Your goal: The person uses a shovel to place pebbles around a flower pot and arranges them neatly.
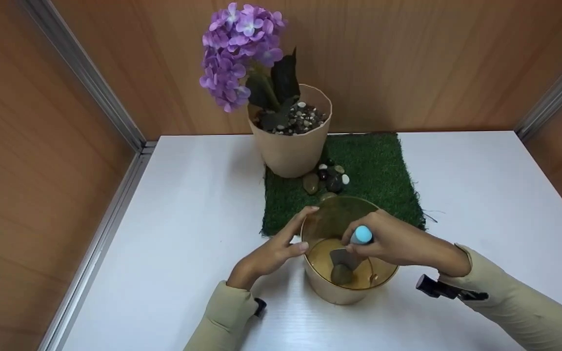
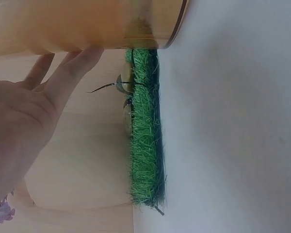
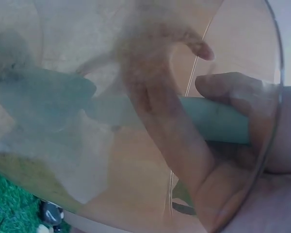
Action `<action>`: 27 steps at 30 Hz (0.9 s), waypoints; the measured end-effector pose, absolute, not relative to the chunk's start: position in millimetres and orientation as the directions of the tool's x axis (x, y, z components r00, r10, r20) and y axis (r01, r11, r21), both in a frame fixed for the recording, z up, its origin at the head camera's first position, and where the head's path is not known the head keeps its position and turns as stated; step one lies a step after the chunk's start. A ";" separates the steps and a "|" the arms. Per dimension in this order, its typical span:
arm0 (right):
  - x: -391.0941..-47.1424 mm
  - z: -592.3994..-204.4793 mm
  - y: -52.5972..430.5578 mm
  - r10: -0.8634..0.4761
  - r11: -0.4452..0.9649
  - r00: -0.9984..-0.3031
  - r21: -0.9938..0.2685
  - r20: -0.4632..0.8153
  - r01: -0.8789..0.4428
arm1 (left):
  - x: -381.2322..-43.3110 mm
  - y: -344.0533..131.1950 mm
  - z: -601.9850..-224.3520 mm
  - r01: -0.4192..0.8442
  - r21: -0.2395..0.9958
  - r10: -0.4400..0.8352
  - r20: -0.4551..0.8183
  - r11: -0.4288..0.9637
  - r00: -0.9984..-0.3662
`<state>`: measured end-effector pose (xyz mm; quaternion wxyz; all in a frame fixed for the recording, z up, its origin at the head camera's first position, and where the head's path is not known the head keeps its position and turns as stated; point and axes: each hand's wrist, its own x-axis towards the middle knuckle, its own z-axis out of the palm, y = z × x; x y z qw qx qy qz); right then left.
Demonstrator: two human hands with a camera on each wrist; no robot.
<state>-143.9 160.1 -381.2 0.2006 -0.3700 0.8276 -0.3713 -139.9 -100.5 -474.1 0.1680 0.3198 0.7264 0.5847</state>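
Observation:
A clear amber tub stands on the white table in front of the grass mat. Inside it, my right hand grips the light blue handle of a small shovel, whose greyish blade points down. A dark round stone lies by the blade near the tub's bottom; whether it rests on the blade I cannot tell. My left hand is at the tub's left side. In the left wrist view its straight fingers touch the tub's outer wall. Through the tub wall, the right wrist view shows the shovel handle hazily.
Behind the tub lies a green artificial grass mat with several pebbles on it. A beige pot with a purple flower stands at the mat's back left. Wooden panels enclose the white table.

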 end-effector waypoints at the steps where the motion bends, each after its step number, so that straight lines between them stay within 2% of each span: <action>1: -143.5 -381.3 160.0 -0.766 0.444 -0.639 -0.775 -0.070 -0.449 | -139.8 -100.6 -474.0 0.266 0.957 0.659 0.127 0.115 -0.741; 6: -141.4 -381.0 158.3 -0.797 0.413 -0.590 -0.827 -0.127 -0.381 | -139.2 -101.3 -473.7 0.260 0.958 0.652 0.118 0.124 -0.748; 15: -144.3 -376.5 152.8 -0.820 0.418 -0.543 -0.835 -0.178 -0.357 | -139.2 -102.0 -473.6 0.258 0.953 0.638 0.102 0.157 -0.763; 27: -154.3 -381.6 157.8 -0.819 0.380 -0.518 -0.909 -0.246 -0.170 | -139.8 -101.9 -474.2 0.279 0.951 0.656 0.127 0.132 -0.744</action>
